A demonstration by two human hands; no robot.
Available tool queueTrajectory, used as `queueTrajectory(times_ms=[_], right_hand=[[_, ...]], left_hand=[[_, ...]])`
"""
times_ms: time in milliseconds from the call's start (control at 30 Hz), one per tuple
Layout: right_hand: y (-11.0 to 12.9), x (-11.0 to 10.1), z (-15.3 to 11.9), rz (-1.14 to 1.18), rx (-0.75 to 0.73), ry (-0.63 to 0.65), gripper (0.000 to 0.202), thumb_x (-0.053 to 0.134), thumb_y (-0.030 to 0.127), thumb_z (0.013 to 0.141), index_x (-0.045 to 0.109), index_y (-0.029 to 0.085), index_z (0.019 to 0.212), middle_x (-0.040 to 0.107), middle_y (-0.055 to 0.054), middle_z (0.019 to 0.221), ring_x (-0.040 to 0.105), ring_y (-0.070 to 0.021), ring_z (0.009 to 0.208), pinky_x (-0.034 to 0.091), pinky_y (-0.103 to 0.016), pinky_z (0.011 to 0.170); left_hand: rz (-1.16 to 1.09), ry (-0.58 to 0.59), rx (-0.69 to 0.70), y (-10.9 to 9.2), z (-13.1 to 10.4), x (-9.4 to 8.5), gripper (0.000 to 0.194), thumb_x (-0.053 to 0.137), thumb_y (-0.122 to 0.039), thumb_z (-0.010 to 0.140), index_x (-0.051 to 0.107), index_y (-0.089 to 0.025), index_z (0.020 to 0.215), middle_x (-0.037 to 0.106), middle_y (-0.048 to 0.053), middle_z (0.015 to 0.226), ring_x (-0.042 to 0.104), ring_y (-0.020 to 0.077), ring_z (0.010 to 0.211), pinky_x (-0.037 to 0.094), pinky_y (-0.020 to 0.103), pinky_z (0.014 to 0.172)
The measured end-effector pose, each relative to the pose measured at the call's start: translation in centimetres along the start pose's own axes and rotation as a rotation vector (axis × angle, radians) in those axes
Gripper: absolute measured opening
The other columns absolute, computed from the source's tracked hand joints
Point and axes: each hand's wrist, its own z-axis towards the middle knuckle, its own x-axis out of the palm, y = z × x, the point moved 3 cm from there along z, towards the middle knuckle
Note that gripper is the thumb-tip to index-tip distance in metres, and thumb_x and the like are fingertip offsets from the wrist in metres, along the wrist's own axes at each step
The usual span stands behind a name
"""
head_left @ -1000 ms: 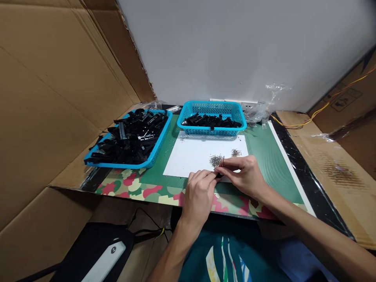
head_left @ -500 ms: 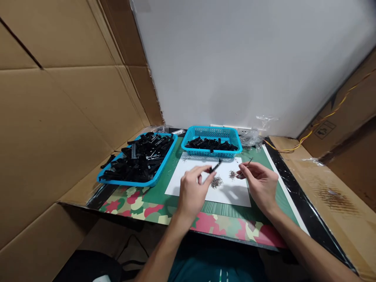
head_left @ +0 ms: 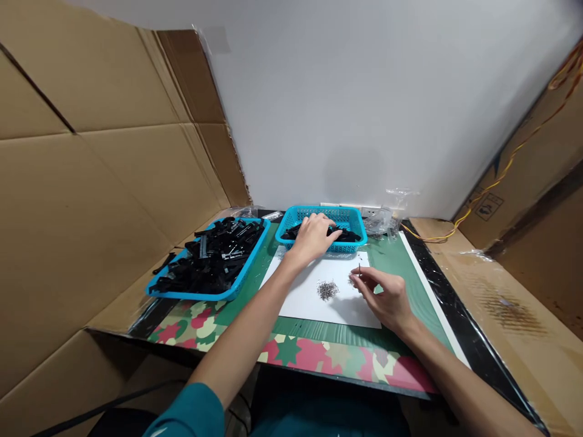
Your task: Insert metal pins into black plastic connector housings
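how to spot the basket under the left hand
Find the green mat below the pale wall. The perforated blue basket stands at the far edge of the white sheet. Unlike the heaped left basket, its black parts lie below the rim.

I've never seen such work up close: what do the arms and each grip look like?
The left grip and right grip are a person's bare hands, without visible gloves or watches. A teal sleeve covers part of the left arm; the right arm shows none.

I work from a single view, set on the wearer's head, facing forward and down across the bench (head_left: 449, 297). It sits within arm's reach of both hands (head_left: 389, 298), wide enough to take in the wall (head_left: 346, 97) beyond.
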Motion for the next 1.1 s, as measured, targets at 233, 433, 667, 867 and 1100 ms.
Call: queueTrajectory(times_ms=[233,433,667,867,1100], right_hand=[[-0.4,-0.1,-0.3,-0.072,-0.037,0.063,0.02,0.055,0.025,0.105,0.07,0.016,0.115,0.074,-0.002,0.072,0.066,-0.0135,0.053,0.052,-0.025,0.056],[-1.0,0.0,-0.3,-0.092,0.055,0.149,0.025,0.05,0.024,0.105,0.067,0.017,0.121,0.073,-0.002,0.074,0.067,-0.0163,0.059,0.048,-0.026,0.06],[-4.0,-1.3,1.0,-0.041,0.392,0.117,0.032,0.046,0.034,0.103,0.073,0.017,0.102,0.068,-0.003,0.073,0.06,-0.0176,0.061,0.042,-0.028,0.061],[-4.3,-0.8,1.0,-0.019,0.434,0.421,0.019,0.064,0.031,0.089,0.076,0.018,0.082,0.068,-0.003,0.07,0.058,-0.0179,0.065,0.039,-0.029,0.063],[-3.7,0.5,0.2,-0.058,0.41,0.505,0.012,0.071,0.027,0.087,0.079,0.019,0.082,0.075,-0.004,0.076,0.063,-0.0189,0.069,0.041,-0.028,0.065]], left_hand=[[0.17,0.011,-0.295,9.8,-2.7,-5.6,0.023,0.056,-0.023,0.101,0.078,-0.015,0.101,0.075,0.016,0.104,0.067,0.0316,0.105,0.044,0.04,0.097],[0.216,0.113,-0.39,15.8,-2.9,-6.5,0.019,0.069,-0.034,0.094,0.075,-0.018,0.102,0.076,0.011,0.098,0.067,0.0275,0.093,0.045,0.033,0.082],[0.164,0.144,-0.358,17.8,-2.5,-6.0,0.02,0.064,-0.029,0.093,0.072,-0.017,0.109,0.076,0.01,0.095,0.066,0.0248,0.087,0.046,0.031,0.078],[0.108,0.154,-0.3,18.9,-3.0,-7.7,0.027,0.062,-0.031,0.084,0.078,-0.021,0.102,0.076,0.007,0.091,0.068,0.0264,0.083,0.048,0.032,0.075],[0.058,0.138,-0.34,19.5,-5.6,-8.7,0.03,0.063,-0.049,0.085,0.071,-0.02,0.089,0.076,0.007,0.087,0.067,0.0244,0.077,0.047,0.032,0.067]])
